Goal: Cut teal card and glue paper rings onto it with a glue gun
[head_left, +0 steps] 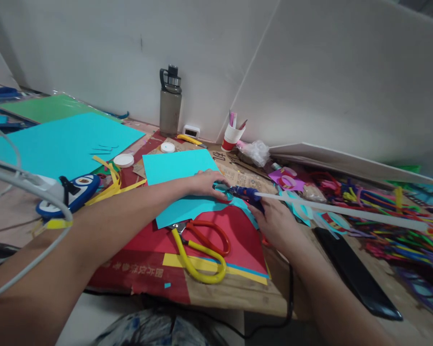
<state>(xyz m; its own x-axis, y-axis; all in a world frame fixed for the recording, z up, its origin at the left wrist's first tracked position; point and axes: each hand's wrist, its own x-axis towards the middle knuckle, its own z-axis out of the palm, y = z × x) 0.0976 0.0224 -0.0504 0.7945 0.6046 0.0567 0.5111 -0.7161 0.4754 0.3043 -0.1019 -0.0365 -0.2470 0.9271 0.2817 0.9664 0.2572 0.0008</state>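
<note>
My right hand (276, 221) is wrapped round a dark blue hot glue gun (248, 193). A long whitish glue stick (339, 209) sticks out of its back, towards the right. The nozzle points left, close to the fingertips of my left hand (212, 183). My left hand is closed at a small piece of light-blue paper (228, 193), partly hidden by the fingers. Under both hands lie light-blue sheets (176, 166) on top of a red sheet (238, 230). Scissors (202, 254) with red and yellow handles rest in front, their blades under the blue paper.
A grey bottle (170, 103), a paper cup (233, 137) with pens and a yellow cutter (190, 140) stand or lie at the back. Colourful pipe cleaners (375, 197) and a black phone-like slab (357, 274) are on the right. White cables (32, 197) cross the left side.
</note>
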